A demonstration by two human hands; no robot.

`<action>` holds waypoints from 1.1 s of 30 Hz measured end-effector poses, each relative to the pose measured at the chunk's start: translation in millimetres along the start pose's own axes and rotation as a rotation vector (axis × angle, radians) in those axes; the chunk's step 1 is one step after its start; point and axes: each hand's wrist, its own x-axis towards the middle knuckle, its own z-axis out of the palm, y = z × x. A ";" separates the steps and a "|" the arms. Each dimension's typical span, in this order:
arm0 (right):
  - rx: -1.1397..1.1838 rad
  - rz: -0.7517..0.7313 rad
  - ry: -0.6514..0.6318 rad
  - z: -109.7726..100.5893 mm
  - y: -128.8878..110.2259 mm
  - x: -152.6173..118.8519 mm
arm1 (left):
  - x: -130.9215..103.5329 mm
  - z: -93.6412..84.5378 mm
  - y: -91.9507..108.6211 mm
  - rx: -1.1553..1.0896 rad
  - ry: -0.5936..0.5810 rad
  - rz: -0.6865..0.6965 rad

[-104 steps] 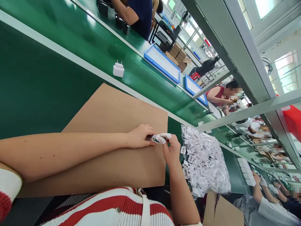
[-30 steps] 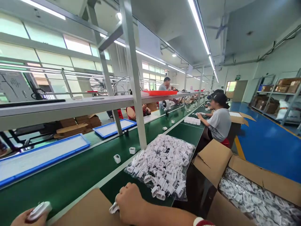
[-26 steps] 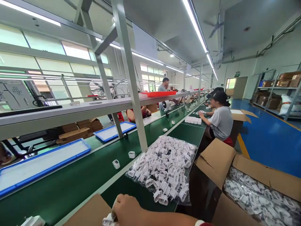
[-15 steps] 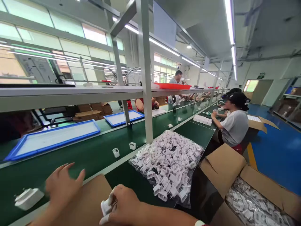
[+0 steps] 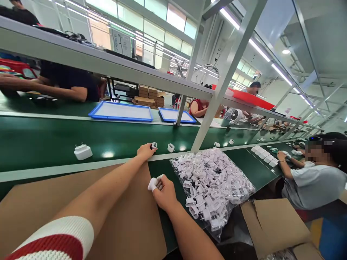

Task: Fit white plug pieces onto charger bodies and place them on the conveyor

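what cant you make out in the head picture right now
All in the head view:
- Right hand: much of the white piece in it, hidden by the hand itself.
- Left hand: whether it grips or only touches the white casing; too small.
- Cardboard box: most contents, cut off by the bottom edge.
- Clear bag: how many plugs; they overlap.

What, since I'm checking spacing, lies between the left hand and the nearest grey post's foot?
Head view: past the casing at the left hand, a second white casing sits on the green belt, before that post.
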 end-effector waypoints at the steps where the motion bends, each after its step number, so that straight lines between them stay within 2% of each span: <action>1: 0.113 0.036 0.011 -1.9 -0.9 1.6 | -4.0 -4.0 -1.4 -0.013 -0.010 0.014; 4: 0.449 0.189 -0.013 -9.5 -7.2 5.4 | -30.6 -20.0 -14.2 -0.073 -0.051 0.100; 7: 0.637 0.311 -0.136 -15.3 -14.7 5.8 | -79.7 -39.9 -38.0 -0.138 -0.131 0.185; 11: 0.687 0.346 -0.265 -15.3 -19.9 0.2 | -157.4 -60.7 -72.4 -0.197 -0.232 0.388; 13: 0.663 0.329 -0.295 -12.9 -19.6 -3.2 | -187.9 -62.9 -86.6 -0.191 -0.227 0.432; 15: 0.572 0.286 -0.295 -9.8 -17.3 -6.2 | -208.2 -58.6 -97.8 -0.195 -0.226 0.444; 17: 0.399 0.208 -0.254 -6.5 -13.4 -8.6 | -218.9 -50.4 -105.5 -0.251 -0.191 0.433; 20: 0.079 0.040 -0.162 -2.1 -6.4 -11.9 | -221.8 -39.1 -111.1 -0.417 -0.084 0.334; 23: -0.164 -0.103 -0.130 0.9 -3.2 -14.9 | -217.9 -36.3 -112.6 -0.471 -0.094 0.315; 26: -0.238 -0.166 -0.072 2.8 -8.0 -16.9 | -214.5 -38.8 -113.8 -0.445 -0.110 0.397; 29: -0.225 -0.163 0.019 1.8 -19.3 -16.8 | -213.7 -40.8 -116.0 -0.460 -0.117 0.428; 31: -0.223 -0.130 -0.040 -1.1 -27.3 -15.3 | -213.9 -41.3 -117.3 -0.468 -0.132 0.442; 33: -0.245 -0.087 -0.182 -4.8 -32.8 -13.2 | -214.3 -42.0 -118.3 -0.482 -0.144 0.458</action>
